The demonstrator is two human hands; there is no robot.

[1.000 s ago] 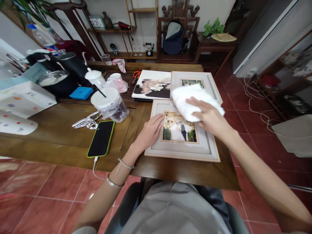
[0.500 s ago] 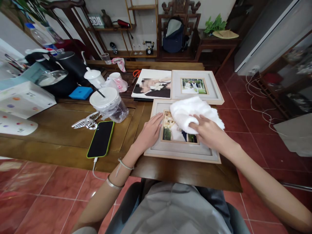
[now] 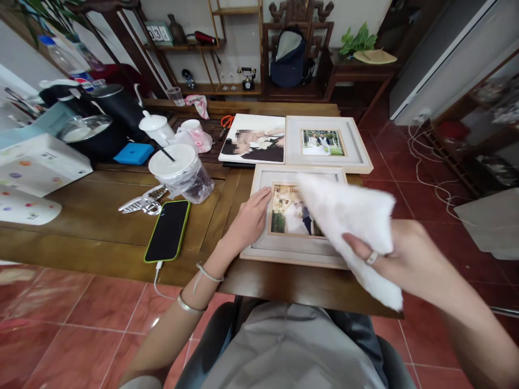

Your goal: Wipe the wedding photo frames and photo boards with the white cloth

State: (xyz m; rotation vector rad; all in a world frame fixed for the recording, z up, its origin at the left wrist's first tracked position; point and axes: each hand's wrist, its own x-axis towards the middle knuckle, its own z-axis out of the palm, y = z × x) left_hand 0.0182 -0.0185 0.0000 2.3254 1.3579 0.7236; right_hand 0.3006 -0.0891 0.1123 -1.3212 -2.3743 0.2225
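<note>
A pale framed photo [image 3: 284, 248] lies flat at the near edge of the wooden table [image 3: 101, 216]. My left hand [image 3: 247, 221] rests flat on the frame's left border, fingers stretched out. My right hand [image 3: 401, 259] is lifted above the frame's right corner and grips a white cloth [image 3: 348, 216], which hangs over that side and hides part of the picture.
Behind lie a second framed photo [image 3: 326, 143] and an unframed print [image 3: 255, 140]. To the left are a green-cased phone [image 3: 169, 229] on a cable, a metal clip [image 3: 141, 202], a lidded cup in a bag [image 3: 180, 173], a blue box [image 3: 133, 154] and pots.
My right hand has drawn the cloth across the near frame toward me and lifted it off the glass at the right. The left hand has stayed put.
</note>
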